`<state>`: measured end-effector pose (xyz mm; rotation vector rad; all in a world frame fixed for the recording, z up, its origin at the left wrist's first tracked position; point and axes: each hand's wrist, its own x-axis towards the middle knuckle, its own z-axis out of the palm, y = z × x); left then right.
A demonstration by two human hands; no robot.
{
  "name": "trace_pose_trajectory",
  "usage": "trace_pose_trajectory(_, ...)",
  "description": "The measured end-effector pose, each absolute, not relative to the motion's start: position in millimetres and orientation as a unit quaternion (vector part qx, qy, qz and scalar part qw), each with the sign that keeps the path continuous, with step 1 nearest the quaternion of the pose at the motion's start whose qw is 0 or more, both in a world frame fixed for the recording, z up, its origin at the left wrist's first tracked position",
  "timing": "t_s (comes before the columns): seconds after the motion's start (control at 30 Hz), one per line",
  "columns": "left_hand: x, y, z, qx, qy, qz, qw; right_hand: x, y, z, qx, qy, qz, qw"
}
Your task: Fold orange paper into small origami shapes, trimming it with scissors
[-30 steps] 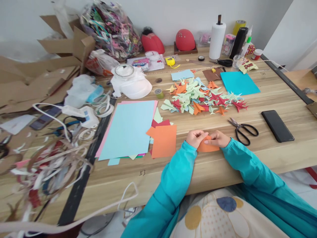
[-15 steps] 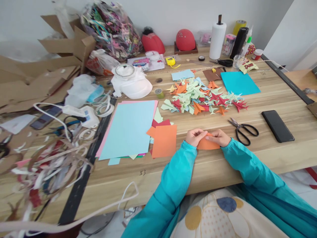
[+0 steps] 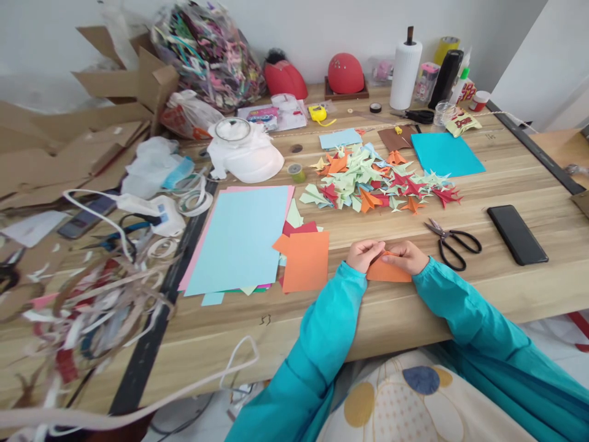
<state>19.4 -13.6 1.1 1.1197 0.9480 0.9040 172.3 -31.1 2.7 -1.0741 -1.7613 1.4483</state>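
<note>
Between my two hands, near the table's front edge, is a folded piece of orange paper (image 3: 389, 272). My left hand (image 3: 365, 253) pinches its upper left part, thumb and fingers together. On the upper right edge, my right hand (image 3: 407, 256) grips it with the thumb on top. The fingertips hide part of the fold. To the left lies a stack of orange paper (image 3: 305, 263), beside large light-blue sheets (image 3: 239, 239). Beyond my hands is a pile of folded paper shapes (image 3: 363, 172) in green, orange, red and blue.
Black-handled scissors (image 3: 453, 240) and a phone (image 3: 517, 234) lie to the right. A turquoise square (image 3: 447, 153) is behind the pile. On the left are a power strip (image 3: 161, 215), tangled ribbon scraps (image 3: 101, 307) and cardboard boxes (image 3: 124, 92). A white cable (image 3: 193, 383) crosses the front left.
The near edge of the orange paper has tipped slightly lower on the right. My right hand has shifted a little along its upper edge; both hands keep hold.
</note>
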Motion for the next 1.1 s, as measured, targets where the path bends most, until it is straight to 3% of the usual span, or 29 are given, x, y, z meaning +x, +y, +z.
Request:
trace_pose_trajectory(0.73, 20.3, -14.5, -5.1, 0.552, 0.387, 0.374, 0.638, 170.9, -30.1, -2.7, -0.421, -0.657, 0.557, 0.283)
trace_pose_trajectory(1.1, 20.8, -10.6, -4.5, 0.481, 0.458, 0.461, 0.589, 172.7, -28.6, -2.2, -0.454, -0.595, 0.575, 0.329)
